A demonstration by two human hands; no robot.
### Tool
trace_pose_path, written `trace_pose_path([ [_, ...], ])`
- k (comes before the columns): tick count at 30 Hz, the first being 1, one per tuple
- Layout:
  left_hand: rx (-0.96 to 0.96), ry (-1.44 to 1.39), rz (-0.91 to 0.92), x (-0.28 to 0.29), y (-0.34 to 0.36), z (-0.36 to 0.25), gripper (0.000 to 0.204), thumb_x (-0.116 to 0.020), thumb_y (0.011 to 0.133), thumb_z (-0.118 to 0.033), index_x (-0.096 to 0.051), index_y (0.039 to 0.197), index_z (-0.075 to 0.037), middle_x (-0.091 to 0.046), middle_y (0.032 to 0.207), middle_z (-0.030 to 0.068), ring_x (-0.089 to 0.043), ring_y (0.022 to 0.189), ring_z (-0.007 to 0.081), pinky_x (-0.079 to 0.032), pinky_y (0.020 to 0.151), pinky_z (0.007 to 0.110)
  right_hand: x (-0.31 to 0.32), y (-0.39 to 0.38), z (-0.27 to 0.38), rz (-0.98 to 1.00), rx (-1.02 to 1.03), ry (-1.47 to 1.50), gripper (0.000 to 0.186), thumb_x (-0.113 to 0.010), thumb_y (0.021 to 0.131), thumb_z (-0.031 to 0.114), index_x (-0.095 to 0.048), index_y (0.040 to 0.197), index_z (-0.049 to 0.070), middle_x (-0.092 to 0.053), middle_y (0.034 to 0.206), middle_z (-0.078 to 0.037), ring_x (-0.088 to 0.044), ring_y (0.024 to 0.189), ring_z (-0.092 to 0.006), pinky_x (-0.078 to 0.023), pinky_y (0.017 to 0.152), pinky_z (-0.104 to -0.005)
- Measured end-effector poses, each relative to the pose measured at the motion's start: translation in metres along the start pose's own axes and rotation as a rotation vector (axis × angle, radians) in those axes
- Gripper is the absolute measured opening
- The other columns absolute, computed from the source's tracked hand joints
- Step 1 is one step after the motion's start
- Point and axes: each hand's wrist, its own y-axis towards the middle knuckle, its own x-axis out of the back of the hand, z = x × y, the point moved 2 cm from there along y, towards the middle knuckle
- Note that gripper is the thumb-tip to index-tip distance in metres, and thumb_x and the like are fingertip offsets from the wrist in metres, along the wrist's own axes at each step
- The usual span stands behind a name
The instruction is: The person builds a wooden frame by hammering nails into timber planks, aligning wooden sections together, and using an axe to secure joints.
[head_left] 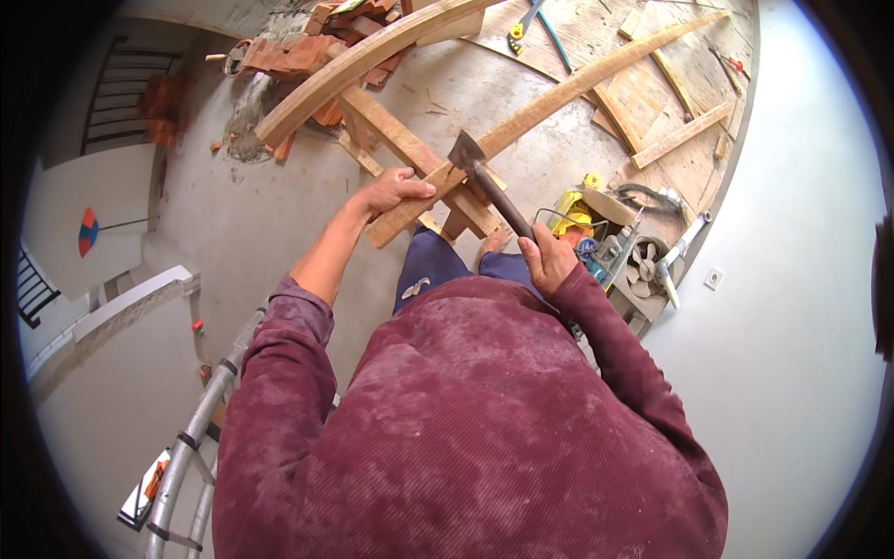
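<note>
My left hand [396,190] is closed around the near end of a long wooden beam [568,91], its thumb on top. The beam lies slantwise across a wooden trestle [396,133] in front of my legs and runs off to the far right. In my right hand [551,261] is the dark handle of a hatchet [498,197]. Its broad dark metal head touches or almost touches the beam, just beyond my left hand; I cannot tell whether it has bitten into the wood. A second thick timber [349,73] rests across the trestle's far end.
Reddish bricks [296,56] are piled at the far left. Boards [684,133] and a yellow-handled saw [515,35] lie at the far right. Near my right side are power tools [610,250] and a fan [644,267] by the white wall [801,307]. An aluminium ladder [193,433] stands left.
</note>
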Motion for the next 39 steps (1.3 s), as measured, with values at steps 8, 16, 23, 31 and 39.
trace_pose_path([
  [8,-0.021,0.010,0.044,0.002,0.000,0.002,0.090,-0.083,0.076,-0.039,-0.045,0.132,0.021,-0.062,0.118,0.0191,-0.063,0.102,0.0176,-0.050,0.084,0.027,0.028,-0.011,0.000,-0.540,0.435,0.933,0.040,-0.045,0.104,0.049,-0.050,0.099,0.010,-0.044,0.058,-0.002,-0.035,0.039,-0.0104,-0.030,0.035,-0.0261],
  [16,-0.053,0.065,0.050,0.002,-0.001,-0.008,0.095,-0.083,0.076,-0.039,-0.040,0.137,0.021,-0.061,0.121,0.0193,-0.062,0.104,0.0186,-0.050,0.086,0.027,0.009,-0.005,0.002,-0.397,0.434,0.084,0.035,-0.047,0.105,0.040,-0.050,0.092,0.008,-0.048,0.061,-0.003,-0.044,0.045,-0.0129,-0.029,0.041,-0.0284],
  [23,0.000,0.011,0.037,0.000,-0.005,0.000,0.088,-0.081,0.078,-0.035,-0.041,0.138,0.016,-0.062,0.121,0.0167,-0.062,0.104,0.0165,-0.050,0.087,0.026,0.029,-0.011,0.005,-0.525,0.515,0.806,0.034,-0.046,0.105,0.036,-0.049,0.101,0.002,-0.040,0.057,-0.001,-0.042,0.046,-0.0156,-0.036,0.044,-0.0336],
  [31,-0.007,0.120,-0.037,0.005,0.005,0.009,0.068,-0.077,0.082,-0.034,-0.054,0.130,0.008,-0.065,0.109,0.0093,-0.062,0.097,0.0122,-0.048,0.085,0.026,0.022,-0.015,0.005,-0.268,0.178,0.225,0.029,-0.049,0.105,0.028,-0.049,0.089,0.005,-0.045,0.059,-0.007,-0.046,0.047,-0.0183,-0.037,0.045,-0.0354],
  [39,-0.045,0.121,-0.048,0.002,0.001,0.005,0.066,-0.077,0.083,-0.034,-0.055,0.130,0.008,-0.065,0.111,0.0089,-0.062,0.098,0.0129,-0.049,0.085,0.027,0.010,-0.002,0.012,-0.230,0.223,0.034,0.025,-0.049,0.103,0.026,-0.049,0.097,0.001,-0.053,0.066,-0.016,-0.058,0.060,-0.0317,-0.042,0.054,-0.0414],
])
